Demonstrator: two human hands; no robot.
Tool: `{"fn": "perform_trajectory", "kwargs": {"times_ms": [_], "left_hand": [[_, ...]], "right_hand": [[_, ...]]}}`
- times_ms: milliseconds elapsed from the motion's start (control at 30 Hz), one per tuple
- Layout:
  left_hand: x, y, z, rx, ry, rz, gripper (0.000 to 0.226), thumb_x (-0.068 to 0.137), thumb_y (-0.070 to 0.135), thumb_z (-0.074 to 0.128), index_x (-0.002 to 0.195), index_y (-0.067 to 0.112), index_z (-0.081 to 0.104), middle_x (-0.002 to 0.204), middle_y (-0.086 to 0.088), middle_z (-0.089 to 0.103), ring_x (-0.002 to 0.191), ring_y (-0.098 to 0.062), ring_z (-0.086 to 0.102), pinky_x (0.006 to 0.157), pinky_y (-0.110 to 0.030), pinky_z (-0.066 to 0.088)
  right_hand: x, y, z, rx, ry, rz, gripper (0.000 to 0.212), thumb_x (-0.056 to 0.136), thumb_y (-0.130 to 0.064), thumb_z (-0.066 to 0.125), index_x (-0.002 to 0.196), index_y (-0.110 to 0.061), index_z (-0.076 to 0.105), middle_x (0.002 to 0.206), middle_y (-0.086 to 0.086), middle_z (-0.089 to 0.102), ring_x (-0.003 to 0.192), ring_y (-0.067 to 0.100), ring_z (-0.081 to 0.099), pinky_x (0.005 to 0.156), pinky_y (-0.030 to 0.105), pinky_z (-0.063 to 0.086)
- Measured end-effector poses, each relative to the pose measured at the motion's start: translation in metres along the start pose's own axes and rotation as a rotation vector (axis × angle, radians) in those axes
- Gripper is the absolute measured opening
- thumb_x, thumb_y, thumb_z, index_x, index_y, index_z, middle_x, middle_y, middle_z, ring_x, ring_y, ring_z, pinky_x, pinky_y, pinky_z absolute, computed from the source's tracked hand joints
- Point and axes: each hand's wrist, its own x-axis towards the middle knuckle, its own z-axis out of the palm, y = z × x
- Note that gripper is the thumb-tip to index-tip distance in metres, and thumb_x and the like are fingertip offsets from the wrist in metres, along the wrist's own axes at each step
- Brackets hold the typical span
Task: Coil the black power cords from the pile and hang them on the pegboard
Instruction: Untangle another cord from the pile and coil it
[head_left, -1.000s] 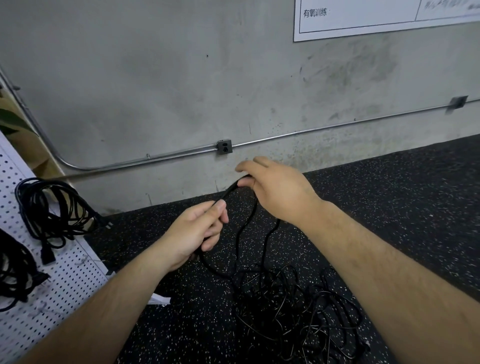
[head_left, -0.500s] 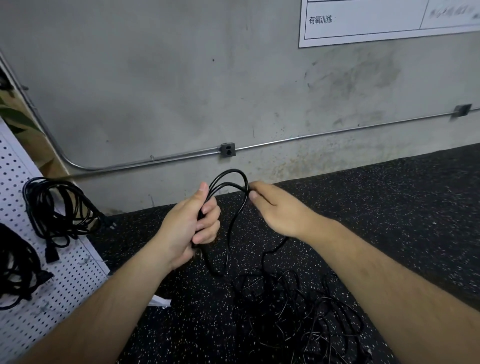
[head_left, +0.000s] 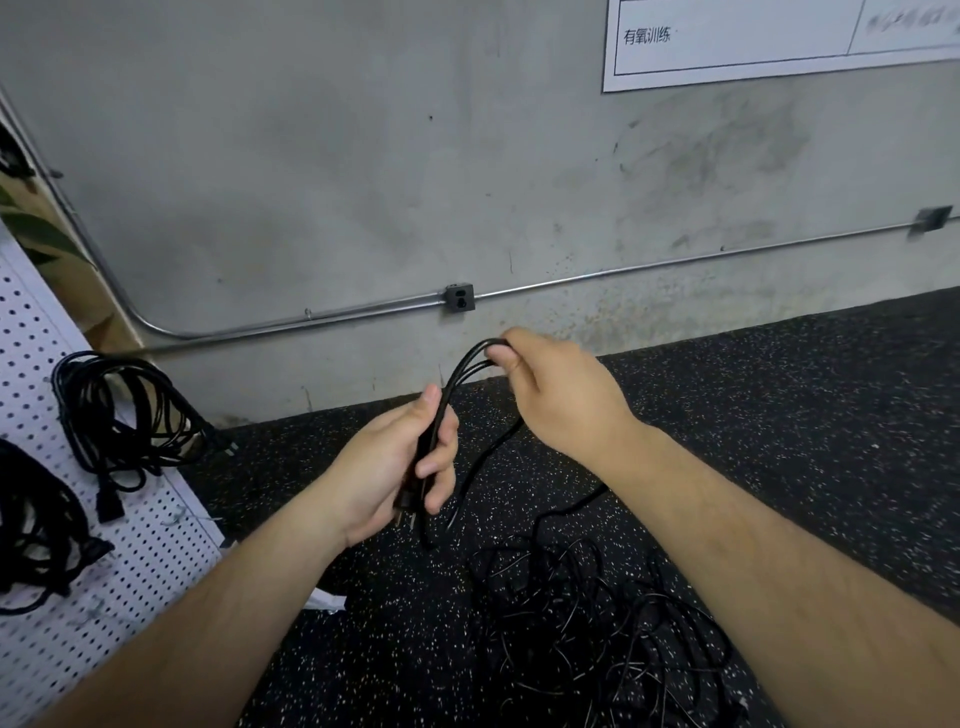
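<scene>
Head view: the left hand (head_left: 387, 467) clasped the power cord loops (head_left: 464, 366), apparently anchoring the coil; the right hand (head_left: 566, 395) pinched their tops, likely drawing slack from the pile (head_left: 597, 629).

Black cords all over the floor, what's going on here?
A person is coiling one black cord by hand. The left hand grips the gathered loops near the plug end, while the right hand pinches the top of the loops. The rest of that cord trails down into a tangled pile on the floor. Two coiled bundles hang on the white pegboard at the left.
</scene>
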Motion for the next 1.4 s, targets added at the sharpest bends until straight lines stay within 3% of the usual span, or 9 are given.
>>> {"fn": "perform_trajectory", "kwargs": {"times_ms": [167, 400, 500, 633, 767, 1067, 1233, 1300, 1400], "left_hand": [[0.000, -0.013, -0.001, -0.002, -0.082, -0.009, 0.043, 0.102, 0.052, 0.044, 0.081, 0.017, 0.056, 0.064, -0.001, 0.033, 0.050, -0.016, 0.036, 0.056, -0.029, 0.042], [0.000, 0.007, 0.003, -0.432, -0.010, 0.118, 0.037, 0.103, 0.039, 0.040, 0.076, 0.016, 0.051, 0.063, 0.005, 0.027, 0.046, -0.006, 0.024, 0.045, -0.020, 0.032], [0.001, 0.017, 0.002, -0.527, 0.011, 0.179, 0.039, 0.104, 0.040, 0.036, 0.075, 0.017, 0.050, 0.061, 0.007, 0.028, 0.045, -0.004, 0.025, 0.045, -0.019, 0.033], [0.004, 0.026, -0.005, -0.621, 0.065, 0.261, 0.039, 0.103, 0.042, 0.034, 0.077, 0.019, 0.051, 0.061, 0.008, 0.030, 0.046, -0.004, 0.027, 0.046, -0.018, 0.032], [0.006, 0.028, -0.010, -0.552, 0.148, 0.285, 0.034, 0.101, 0.044, 0.036, 0.082, 0.018, 0.047, 0.063, 0.007, 0.032, 0.049, -0.006, 0.027, 0.049, -0.019, 0.032], [0.010, 0.007, -0.006, 0.336, 0.267, 0.279, 0.037, 0.107, 0.036, 0.031, 0.094, 0.009, 0.052, 0.085, -0.008, 0.076, 0.079, -0.023, 0.072, 0.066, -0.023, 0.050], [0.005, 0.006, -0.005, 0.632, 0.265, 0.239, 0.039, 0.104, 0.043, 0.034, 0.091, 0.012, 0.052, 0.069, 0.008, 0.066, 0.061, -0.007, 0.061, 0.062, -0.020, 0.049], [0.007, 0.004, -0.003, 0.616, 0.250, 0.222, 0.039, 0.103, 0.047, 0.035, 0.087, 0.015, 0.052, 0.060, 0.005, 0.054, 0.053, -0.007, 0.052, 0.054, -0.020, 0.041], [0.012, 0.008, -0.013, 0.172, 0.251, 0.202, 0.036, 0.108, 0.036, 0.034, 0.085, 0.014, 0.048, 0.054, 0.006, 0.038, 0.045, -0.010, 0.031, 0.045, -0.018, 0.028]], "right_hand": [[0.014, 0.000, -0.011, 0.425, 0.063, 0.420, 0.033, 0.109, -0.038, 0.039, 0.102, -0.020, 0.065, 0.072, -0.010, 0.060, 0.056, -0.003, 0.052, 0.053, 0.018, 0.036], [-0.001, -0.012, 0.003, 0.984, -0.093, 0.606, 0.024, 0.110, -0.027, 0.039, 0.125, -0.022, 0.057, 0.094, 0.003, 0.065, 0.073, 0.013, 0.057, 0.066, 0.033, 0.057], [-0.023, -0.010, 0.018, 0.858, -0.238, 0.595, 0.022, 0.110, -0.028, 0.037, 0.121, -0.027, 0.057, 0.095, 0.001, 0.069, 0.077, 0.011, 0.064, 0.081, 0.040, 0.059], [-0.055, -0.009, 0.043, 0.574, -0.512, 0.571, 0.027, 0.110, -0.037, 0.030, 0.124, -0.023, 0.048, 0.099, -0.001, 0.069, 0.051, -0.005, 0.051, 0.050, 0.017, 0.044], [-0.066, -0.013, 0.053, 0.414, -0.682, 0.448, 0.018, 0.110, -0.031, 0.033, 0.111, -0.016, 0.042, 0.100, 0.012, 0.066, 0.066, 0.010, 0.050, 0.057, 0.026, 0.043], [-0.041, -0.057, 0.017, 0.065, -0.694, 0.006, 0.036, 0.107, -0.019, 0.040, 0.136, 0.001, 0.038, 0.078, -0.003, 0.049, 0.065, 0.009, 0.049, 0.053, 0.023, 0.037], [-0.028, -0.053, -0.014, 0.172, -0.559, -0.046, 0.009, 0.103, -0.022, 0.053, 0.103, -0.014, 0.058, 0.078, -0.017, 0.053, 0.064, -0.008, 0.053, 0.058, 0.009, 0.035], [-0.024, -0.045, -0.018, 0.255, -0.455, 0.019, 0.010, 0.098, -0.026, 0.063, 0.096, -0.017, 0.060, 0.074, -0.014, 0.057, 0.059, -0.008, 0.052, 0.056, 0.010, 0.036], [-0.030, -0.028, -0.018, 0.487, -0.512, 0.219, 0.018, 0.097, -0.034, 0.066, 0.090, -0.021, 0.056, 0.071, -0.008, 0.064, 0.055, 0.002, 0.057, 0.060, 0.027, 0.054]]}}
